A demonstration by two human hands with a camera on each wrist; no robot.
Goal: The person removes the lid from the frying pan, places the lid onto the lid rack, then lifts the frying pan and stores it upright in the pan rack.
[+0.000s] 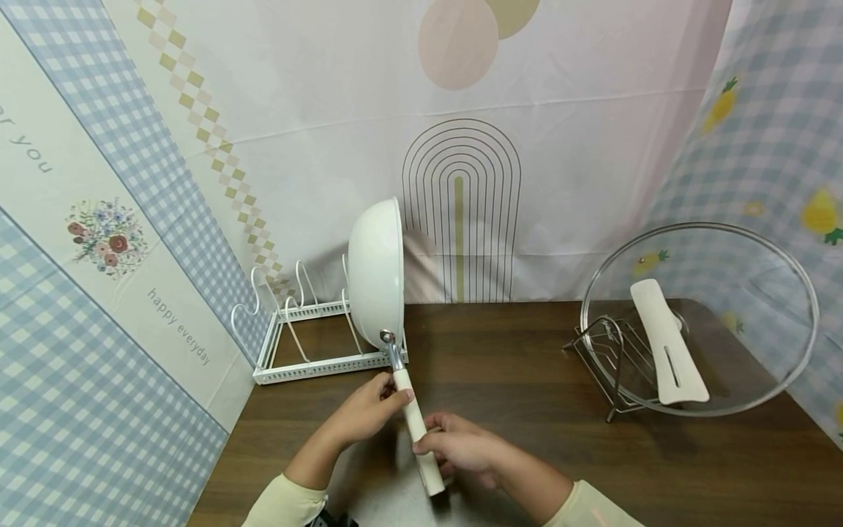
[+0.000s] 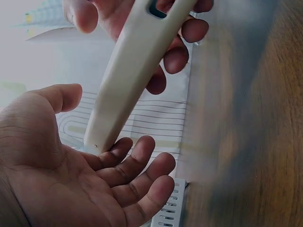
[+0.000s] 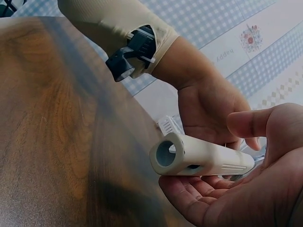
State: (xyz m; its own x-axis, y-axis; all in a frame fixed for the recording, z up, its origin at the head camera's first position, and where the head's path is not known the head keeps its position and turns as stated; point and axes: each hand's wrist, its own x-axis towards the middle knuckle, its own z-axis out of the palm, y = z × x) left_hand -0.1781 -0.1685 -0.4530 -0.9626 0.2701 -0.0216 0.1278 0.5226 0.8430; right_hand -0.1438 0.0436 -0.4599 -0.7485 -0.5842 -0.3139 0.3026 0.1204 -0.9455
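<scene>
A white wok [image 1: 377, 274] stands on its side at the right end of a white wire rack [image 1: 329, 364], its cream handle [image 1: 415, 424] slanting toward me. My left hand [image 1: 369, 410] is by the metal neck. In the left wrist view its loosely bent fingers [image 2: 142, 156] touch the underside of the handle, and the thumb stands off to one side. Lower down, my right hand [image 1: 464, 448] holds the handle near its hollow end. The right wrist view has its fingers curved beneath the handle and its thumb above. The inside of the wok faces away.
Further right, a large glass lid [image 1: 757, 344] with a steel rim and a long white handle [image 1: 670, 344] leans upright in a dark metal stand [image 1: 609, 373]. Wire dividers rise left of the wok. Behind the wooden table [image 1: 500, 351] hang printed cloths [image 1: 560, 183].
</scene>
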